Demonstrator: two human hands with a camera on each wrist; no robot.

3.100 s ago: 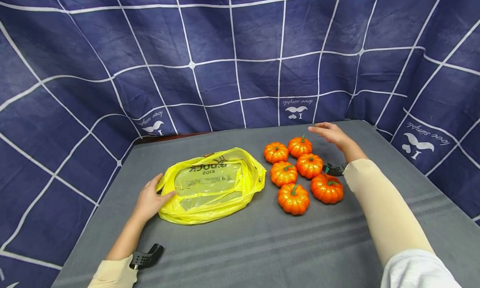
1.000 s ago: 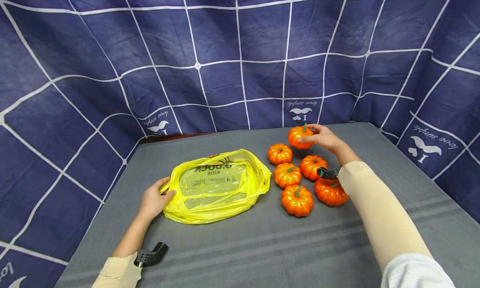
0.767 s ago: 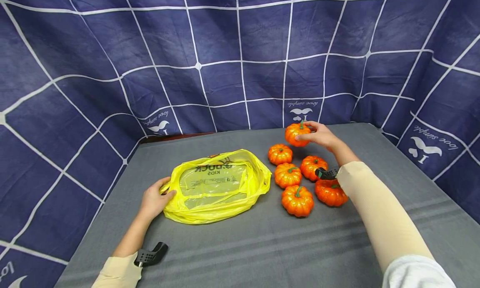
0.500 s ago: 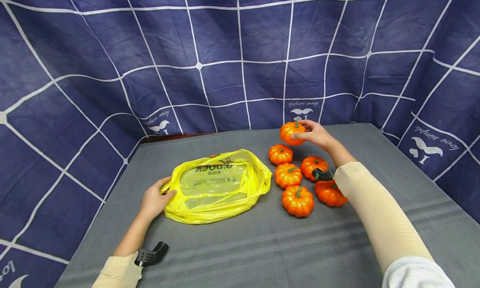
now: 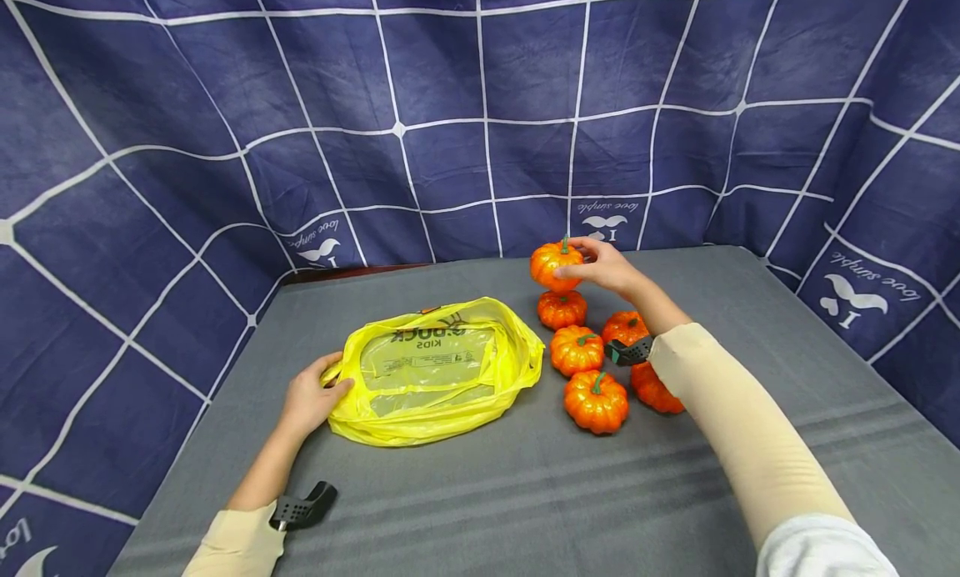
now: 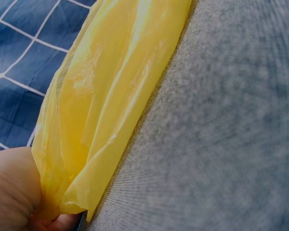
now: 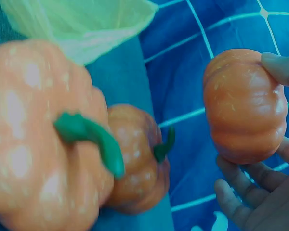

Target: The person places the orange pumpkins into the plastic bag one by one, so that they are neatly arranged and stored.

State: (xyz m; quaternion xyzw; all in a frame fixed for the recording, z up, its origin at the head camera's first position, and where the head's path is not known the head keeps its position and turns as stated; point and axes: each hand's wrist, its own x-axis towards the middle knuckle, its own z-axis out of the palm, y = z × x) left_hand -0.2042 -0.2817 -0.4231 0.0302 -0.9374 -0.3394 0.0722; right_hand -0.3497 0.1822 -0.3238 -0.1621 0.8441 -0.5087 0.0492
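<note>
My right hand (image 5: 606,268) grips a small orange toy pumpkin (image 5: 546,265) with a green stem, up off the table at the back. In the right wrist view the thumb lies on one side of this pumpkin (image 7: 245,106) and the fingers on the other. Below and in front of it sit several more pumpkins (image 5: 576,351), two of them partly hidden by the right wrist. A yellow plastic bag (image 5: 427,428) lies with its mouth spread open on the left. My left hand (image 5: 307,400) pinches its left edge, and the left wrist view shows the bag's film (image 6: 106,106) bunched at the thumb.
Grey cloth covers the table (image 5: 465,510). A dark blue curtain (image 5: 420,77) with white lines rises behind and at both sides. Black camera mounts (image 5: 306,507) sit at the wrists, the right one close over the pumpkins.
My right hand has taken the back pumpkin, lifted it and carried it left, over the pumpkin beside it. The left hand has closed on the bag's edge; the bag has stayed in place.
</note>
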